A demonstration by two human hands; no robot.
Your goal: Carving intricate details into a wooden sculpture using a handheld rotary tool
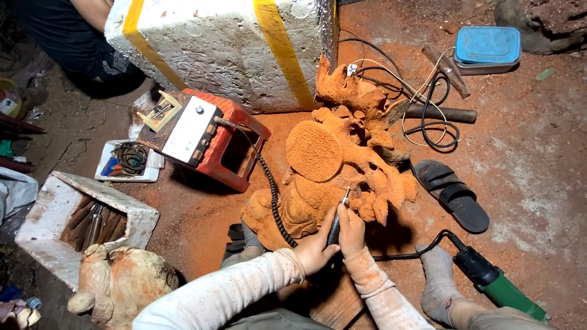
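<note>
Seen from the head camera, both hands meet low in the middle of the view over a large wood carving (333, 177) that lies on the dusty, orange-red floor (526, 159). The right hand (351, 231) is closed around a slim rotary handpiece (338, 217), its tip touching the lower part of the carving. The left hand (316, 249) is curled beside it, touching the handpiece from the left and steadying it. A coiled black cord (270, 189) runs from the handpiece up to a white control box (191, 129) that sits on a red plastic stool (235, 146) tipped on its side.

Behind the stool and the carving stands a big white foam box (226, 46) with yellow tape bands. To the left lies an open foam box of tools (79, 217), and in front of it, at the bottom left, a smaller rounded carving (119, 284). Right of the main carving lie a black sandal (452, 194), a tangle of black and white cables (428, 101) and a blue lidded container (487, 47). A green power tool (498, 284) rests near the person's socked foot (437, 281). Another person in dark clothes (73, 36) sits at the upper left.
</note>
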